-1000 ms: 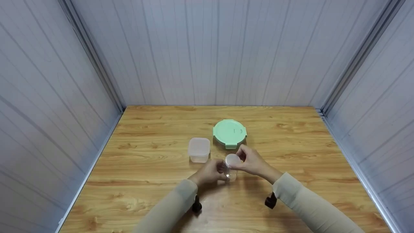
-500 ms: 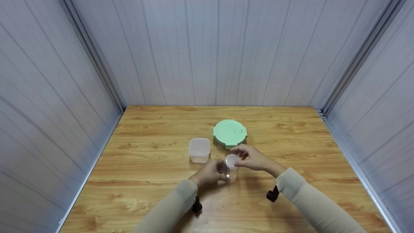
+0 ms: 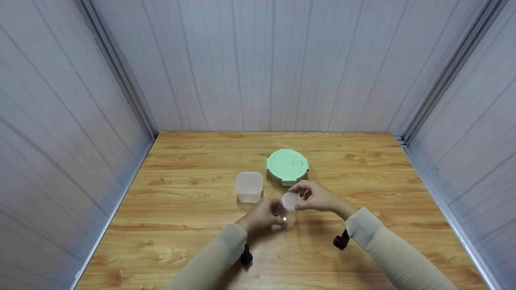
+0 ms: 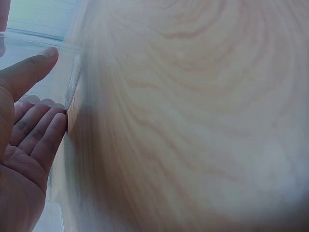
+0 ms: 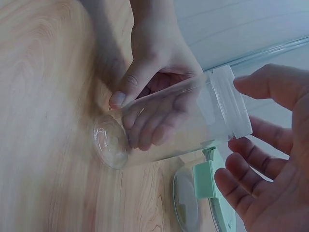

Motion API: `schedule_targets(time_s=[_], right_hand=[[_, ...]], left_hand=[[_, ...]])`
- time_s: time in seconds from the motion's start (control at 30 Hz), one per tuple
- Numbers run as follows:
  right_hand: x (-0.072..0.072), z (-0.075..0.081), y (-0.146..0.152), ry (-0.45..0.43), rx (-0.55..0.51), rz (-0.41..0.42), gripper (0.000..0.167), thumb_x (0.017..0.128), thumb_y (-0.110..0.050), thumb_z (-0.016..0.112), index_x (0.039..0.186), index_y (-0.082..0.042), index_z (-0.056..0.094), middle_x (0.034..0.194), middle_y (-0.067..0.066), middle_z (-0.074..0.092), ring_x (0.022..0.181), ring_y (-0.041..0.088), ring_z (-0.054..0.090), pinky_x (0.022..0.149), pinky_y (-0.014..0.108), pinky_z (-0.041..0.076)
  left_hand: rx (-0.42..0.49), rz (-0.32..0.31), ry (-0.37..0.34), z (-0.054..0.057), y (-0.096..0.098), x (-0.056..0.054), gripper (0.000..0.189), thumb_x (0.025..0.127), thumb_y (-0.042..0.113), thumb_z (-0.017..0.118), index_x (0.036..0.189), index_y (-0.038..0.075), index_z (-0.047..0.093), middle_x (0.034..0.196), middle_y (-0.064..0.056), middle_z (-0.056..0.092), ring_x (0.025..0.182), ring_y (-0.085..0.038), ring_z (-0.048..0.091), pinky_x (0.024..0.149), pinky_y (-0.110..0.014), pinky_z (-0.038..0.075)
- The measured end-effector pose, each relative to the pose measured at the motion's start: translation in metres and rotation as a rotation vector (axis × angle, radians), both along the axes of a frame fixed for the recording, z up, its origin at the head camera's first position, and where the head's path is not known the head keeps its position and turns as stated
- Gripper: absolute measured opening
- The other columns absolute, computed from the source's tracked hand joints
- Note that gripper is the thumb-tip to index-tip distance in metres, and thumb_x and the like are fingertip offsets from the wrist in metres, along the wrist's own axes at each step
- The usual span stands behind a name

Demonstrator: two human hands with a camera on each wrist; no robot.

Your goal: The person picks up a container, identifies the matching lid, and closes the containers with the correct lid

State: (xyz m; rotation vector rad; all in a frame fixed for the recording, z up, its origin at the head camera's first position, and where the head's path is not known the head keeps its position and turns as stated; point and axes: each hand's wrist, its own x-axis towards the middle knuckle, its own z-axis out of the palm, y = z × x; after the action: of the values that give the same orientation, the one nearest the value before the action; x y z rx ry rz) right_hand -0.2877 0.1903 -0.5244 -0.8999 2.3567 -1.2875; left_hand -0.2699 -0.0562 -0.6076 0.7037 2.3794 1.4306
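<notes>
A clear, see-through jar (image 3: 289, 218) stands upright on the table, topped by a round white lid (image 3: 291, 200). My left hand (image 3: 262, 214) grips the jar's side low down; in the left wrist view the thumb lies across the clear wall (image 4: 67, 79) with the fingers behind it. Around the lid's rim, my right hand (image 3: 321, 197) has its thumb on one side and fingers on the other. The right wrist view shows this lid (image 5: 230, 102) seated on the jar's mouth. The jar holds nothing that I can see.
Behind the right hand sits a round food container with a mint-green clip lid (image 3: 287, 165). A small square translucent tub (image 3: 249, 187) is just left of it, close to my left hand. The wooden table (image 3: 193, 161) meets pale panel walls (image 3: 258, 64) at the back and sides.
My right hand has drawn slightly to the right and its fingers have shifted round the lid's rim. The left hand and jar have stayed in place.
</notes>
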Motion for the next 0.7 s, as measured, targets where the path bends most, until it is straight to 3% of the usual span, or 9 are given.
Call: schedule_targets(time_s=[0.27,0.47,0.6,0.7], right_hand=[[0.012,-0.008,-0.006,0.040,0.014,-0.159,0.042,0.085,-0.026,0.094,0.110,-0.004,0.068,0.102,0.008,0.069,0.094,0.033,0.062,0.077,0.028,0.049],[0.023,-0.015,-0.018,0.086,0.055,-0.291,0.045,0.086,-0.031,0.094,0.096,-0.009,0.056,0.092,0.002,0.058,0.086,0.019,0.053,0.073,0.027,0.043],[0.025,-0.013,-0.020,0.071,0.081,-0.316,0.048,0.087,-0.038,0.093,0.101,-0.009,0.058,0.094,0.003,0.057,0.087,0.018,0.052,0.074,0.030,0.044],[0.022,-0.010,-0.017,0.061,0.071,-0.281,0.048,0.091,-0.039,0.090,0.115,-0.007,0.063,0.101,0.006,0.062,0.092,0.022,0.057,0.077,0.029,0.047]], left_hand=[[0.020,-0.010,0.012,-0.002,0.000,0.000,0.029,0.086,0.003,0.090,0.110,0.000,0.076,0.103,-0.011,0.080,0.096,-0.017,0.074,0.092,-0.034,0.063],[0.043,-0.013,-0.003,-0.002,-0.001,0.000,0.028,0.085,0.001,0.090,0.108,-0.004,0.074,0.102,-0.016,0.079,0.093,-0.019,0.074,0.086,-0.025,0.061],[0.035,-0.016,0.004,-0.002,-0.001,0.000,0.029,0.085,0.001,0.090,0.108,-0.006,0.073,0.103,-0.017,0.079,0.093,-0.019,0.074,0.087,-0.025,0.061],[0.025,-0.015,0.003,-0.001,0.000,0.000,0.030,0.085,0.001,0.090,0.110,-0.004,0.073,0.105,-0.015,0.080,0.095,-0.019,0.075,0.090,-0.027,0.062]])
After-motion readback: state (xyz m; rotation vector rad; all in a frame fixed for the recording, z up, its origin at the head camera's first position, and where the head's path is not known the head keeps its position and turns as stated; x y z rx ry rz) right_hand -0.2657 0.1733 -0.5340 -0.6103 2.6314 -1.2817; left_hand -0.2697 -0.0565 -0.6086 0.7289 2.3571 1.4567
